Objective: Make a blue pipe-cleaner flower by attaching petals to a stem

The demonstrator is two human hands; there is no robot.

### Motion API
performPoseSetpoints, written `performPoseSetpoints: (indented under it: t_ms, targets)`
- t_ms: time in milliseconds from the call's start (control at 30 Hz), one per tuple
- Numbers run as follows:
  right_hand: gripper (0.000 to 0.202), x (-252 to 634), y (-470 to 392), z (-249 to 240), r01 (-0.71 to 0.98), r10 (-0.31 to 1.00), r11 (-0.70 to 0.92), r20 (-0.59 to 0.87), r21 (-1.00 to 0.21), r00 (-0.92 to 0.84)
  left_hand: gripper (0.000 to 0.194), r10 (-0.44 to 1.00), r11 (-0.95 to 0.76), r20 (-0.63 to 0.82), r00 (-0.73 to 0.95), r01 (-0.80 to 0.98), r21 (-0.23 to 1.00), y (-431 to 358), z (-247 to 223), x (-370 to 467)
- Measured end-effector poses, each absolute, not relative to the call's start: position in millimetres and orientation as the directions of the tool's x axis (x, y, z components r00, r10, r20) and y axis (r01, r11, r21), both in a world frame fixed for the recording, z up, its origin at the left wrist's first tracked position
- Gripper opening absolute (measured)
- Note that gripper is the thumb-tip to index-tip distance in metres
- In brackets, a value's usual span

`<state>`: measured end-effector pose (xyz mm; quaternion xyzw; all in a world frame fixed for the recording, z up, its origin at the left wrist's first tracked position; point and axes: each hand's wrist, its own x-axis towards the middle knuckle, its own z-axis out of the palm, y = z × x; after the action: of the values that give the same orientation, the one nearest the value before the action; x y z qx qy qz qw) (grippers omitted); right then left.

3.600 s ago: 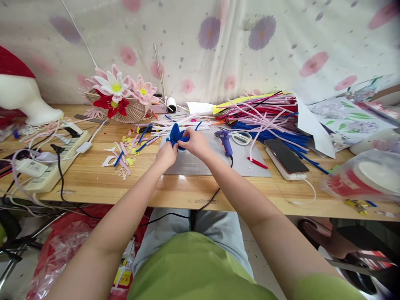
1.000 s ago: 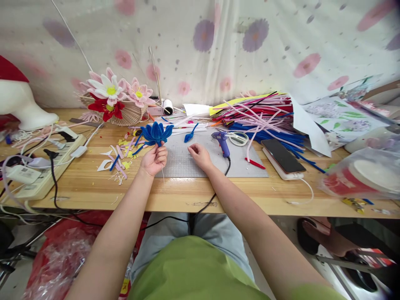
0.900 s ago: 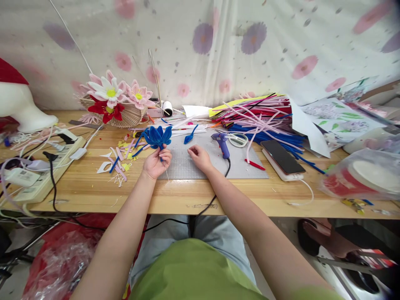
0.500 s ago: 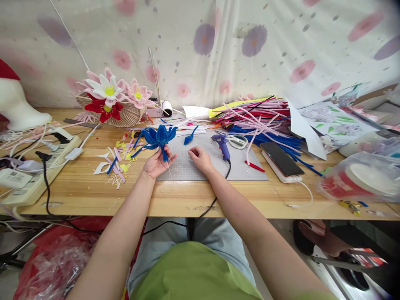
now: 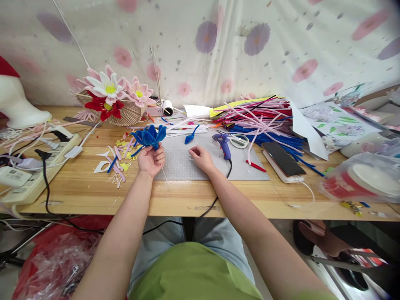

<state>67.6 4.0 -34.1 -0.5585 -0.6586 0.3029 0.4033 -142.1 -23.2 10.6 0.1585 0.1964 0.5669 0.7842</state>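
My left hand grips a blue pipe-cleaner flower beneath its petals. The bloom leans to the left, and a thin wire stem sticks out below my fingers. My right hand is at the grey cutting mat, its fingers curled together and nothing visible in them. Just beyond it lies a single blue petal with a twisted tail. To its right a purple glue gun lies on the mat, next to white-handled scissors.
Pipe cleaners are heaped at the back right, near a phone on a white power bank. Scraps litter the left side. Finished flowers stand at the back left, behind a power strip. The glue gun's cord crosses the front edge.
My left hand has turned and shifted slightly left, tipping the blue flower over to the left. My right hand has stayed in place.
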Motion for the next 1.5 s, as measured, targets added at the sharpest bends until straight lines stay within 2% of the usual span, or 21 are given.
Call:
performPoseSetpoints:
  t_ms: [100, 200, 300, 533, 933, 1167, 1500]
  targets:
    - [0.019, 67.5, 4.4, -35.1, 0.486, 0.98, 0.196, 0.193, -0.852, -0.058, 0.02, 0.956, 0.285, -0.096, 0.277, -0.799, 0.53, -24.1, 12.1, -142.6]
    - [0.019, 67.5, 5.0, -36.0, 0.483, 0.98, 0.195, 0.189, -0.854, -0.063, 0.009, 0.96, 0.274, -0.116, 0.255, -0.773, 0.572, -22.4, 12.1, -141.1]
    - [0.019, 67.9, 5.1, -35.5, 0.487, 0.98, 0.196, 0.188, -0.851, -0.066, 0.017, 0.958, 0.287, -0.169, 0.233, -0.752, 0.593, -19.5, 11.3, -138.0]
    - [0.016, 68.3, 3.8, -32.6, 0.507, 0.98, 0.198, 0.182, -0.839, -0.082, 0.025, 0.941, 0.336, -0.139, 0.309, -0.795, 0.506, -20.7, 12.9, -138.0]
    - [0.013, 67.9, 3.2, -31.5, 0.52, 0.981, 0.195, 0.177, -0.832, -0.083, 0.014, 0.96, 0.281, -0.092, 0.265, -0.905, 0.319, -27.1, 17.9, -136.3]
    - [0.013, 68.2, 3.9, -35.1, 0.522, 0.977, 0.209, 0.196, -0.827, -0.082, 0.021, 0.958, 0.285, -0.157, 0.241, -0.871, 0.4, -17.2, 8.3, -137.5]
    - [0.012, 67.9, 4.5, -35.4, 0.542, 0.978, 0.206, 0.19, -0.815, -0.086, 0.029, 0.954, 0.298, -0.164, 0.252, -0.863, 0.407, -20.1, 6.9, -138.2]
